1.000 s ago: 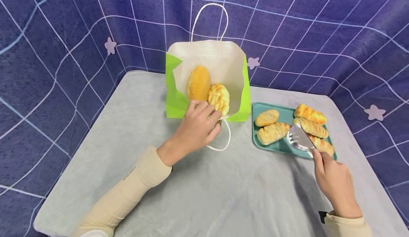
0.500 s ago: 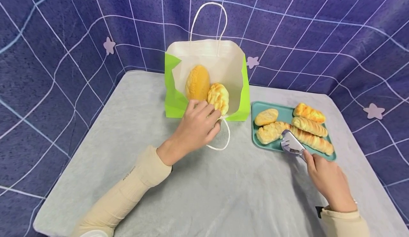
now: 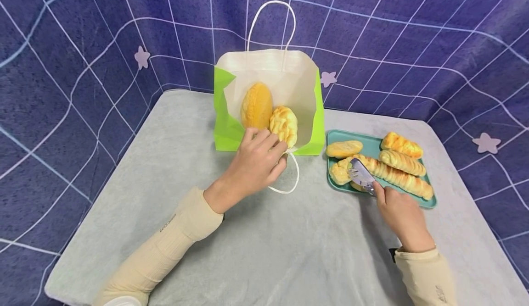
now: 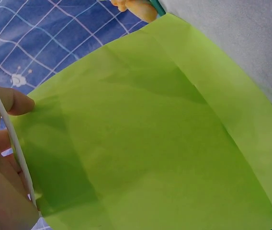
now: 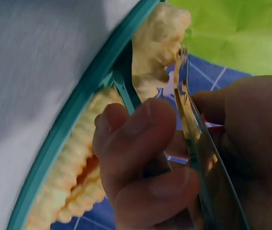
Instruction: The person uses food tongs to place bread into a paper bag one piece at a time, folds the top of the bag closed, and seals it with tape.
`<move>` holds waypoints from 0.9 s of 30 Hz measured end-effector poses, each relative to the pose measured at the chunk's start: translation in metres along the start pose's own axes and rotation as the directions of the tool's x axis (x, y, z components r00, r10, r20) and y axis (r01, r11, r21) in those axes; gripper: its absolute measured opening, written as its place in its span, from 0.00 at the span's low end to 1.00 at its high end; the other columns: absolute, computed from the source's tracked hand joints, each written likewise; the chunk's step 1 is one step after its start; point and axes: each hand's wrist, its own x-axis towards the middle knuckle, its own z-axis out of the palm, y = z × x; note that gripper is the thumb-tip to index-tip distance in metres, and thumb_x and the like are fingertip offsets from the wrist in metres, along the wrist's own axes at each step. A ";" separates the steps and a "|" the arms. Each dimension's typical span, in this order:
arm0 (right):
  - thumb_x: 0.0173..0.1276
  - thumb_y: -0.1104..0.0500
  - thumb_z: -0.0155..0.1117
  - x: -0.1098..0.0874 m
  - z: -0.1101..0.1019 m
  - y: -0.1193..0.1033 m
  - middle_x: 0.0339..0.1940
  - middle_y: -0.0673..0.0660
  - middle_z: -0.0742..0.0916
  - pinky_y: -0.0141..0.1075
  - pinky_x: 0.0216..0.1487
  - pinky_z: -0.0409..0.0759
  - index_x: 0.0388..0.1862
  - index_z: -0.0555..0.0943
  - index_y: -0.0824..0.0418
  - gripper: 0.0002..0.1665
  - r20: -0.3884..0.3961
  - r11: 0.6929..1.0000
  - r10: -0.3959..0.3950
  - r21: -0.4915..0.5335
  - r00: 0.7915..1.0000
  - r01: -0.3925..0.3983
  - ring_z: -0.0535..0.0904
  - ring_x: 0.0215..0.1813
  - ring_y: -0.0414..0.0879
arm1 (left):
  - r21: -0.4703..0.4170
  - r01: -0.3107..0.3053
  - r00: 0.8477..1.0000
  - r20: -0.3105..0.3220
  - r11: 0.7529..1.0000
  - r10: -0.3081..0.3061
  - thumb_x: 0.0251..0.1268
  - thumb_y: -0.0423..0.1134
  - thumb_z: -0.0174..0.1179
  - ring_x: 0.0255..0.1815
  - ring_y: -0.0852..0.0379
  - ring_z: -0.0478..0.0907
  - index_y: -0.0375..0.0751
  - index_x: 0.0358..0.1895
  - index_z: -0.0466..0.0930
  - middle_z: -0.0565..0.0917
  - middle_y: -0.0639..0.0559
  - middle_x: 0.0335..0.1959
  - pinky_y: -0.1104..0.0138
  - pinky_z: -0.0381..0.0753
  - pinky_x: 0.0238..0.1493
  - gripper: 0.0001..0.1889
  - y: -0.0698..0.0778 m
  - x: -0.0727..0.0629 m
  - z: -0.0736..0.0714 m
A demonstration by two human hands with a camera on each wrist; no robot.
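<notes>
My left hand [image 3: 258, 161] grips the front rim of a green paper bag [image 3: 316, 134] with a white inside; its thumb and fingers straddle the green wall [image 4: 136, 124] in the left wrist view. Inside the bag lie a smooth yellow bread roll [image 3: 257, 106] and a braided bun [image 3: 283, 125]. My right hand [image 3: 402, 216] holds metal food tongs [image 3: 362, 174] with a slotted head over the left part of a teal tray [image 3: 374, 143]. The tong head overlaps a knobbly bread [image 3: 340, 173]; in the right wrist view the tips reach that bread [image 5: 157, 48]. Whether they pinch it I cannot tell.
More bread lies on the tray: a small roll [image 3: 344, 148] overlapping its left rim, a long ridged loaf [image 3: 402, 180], a ridged roll [image 3: 402, 161] and a golden one [image 3: 402, 144]. A white cord handle [image 3: 296, 177] hangs before the bag on the grey tabletop [image 3: 264, 251].
My right hand and the tongs have moved left across the tray to the knobbly bread. That bread and the small roll have shifted slightly. My left hand keeps its place on the bag.
</notes>
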 end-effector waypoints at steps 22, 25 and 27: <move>0.78 0.42 0.49 -0.009 0.019 0.017 0.12 0.52 0.69 0.43 0.20 0.61 0.19 0.68 0.54 0.27 -0.308 0.994 -0.068 0.058 0.949 0.091 0.66 0.16 0.49 | 0.005 -0.005 1.000 -0.006 1.000 0.005 0.63 0.37 0.51 0.34 0.50 0.71 0.42 0.32 0.79 0.76 0.50 0.28 0.55 0.67 0.49 0.07 0.000 0.000 0.001; 0.77 0.43 0.52 -0.010 0.018 0.016 0.13 0.52 0.70 0.42 0.20 0.59 0.24 0.72 0.56 0.25 -0.364 0.992 -0.056 0.083 0.930 0.093 0.65 0.16 0.49 | 0.007 -0.005 1.000 -0.005 1.000 0.005 0.63 0.37 0.51 0.34 0.49 0.70 0.42 0.32 0.79 0.75 0.50 0.28 0.55 0.67 0.49 0.07 0.000 0.000 0.001; 0.76 0.43 0.55 -0.010 0.018 0.015 0.13 0.52 0.70 0.41 0.20 0.59 0.28 0.75 0.58 0.22 -0.405 0.991 -0.051 0.093 0.913 0.096 0.65 0.16 0.48 | 0.011 -0.007 1.000 -0.001 1.000 0.007 0.64 0.37 0.51 0.34 0.50 0.71 0.42 0.32 0.79 0.75 0.50 0.28 0.55 0.67 0.49 0.08 0.000 0.000 0.002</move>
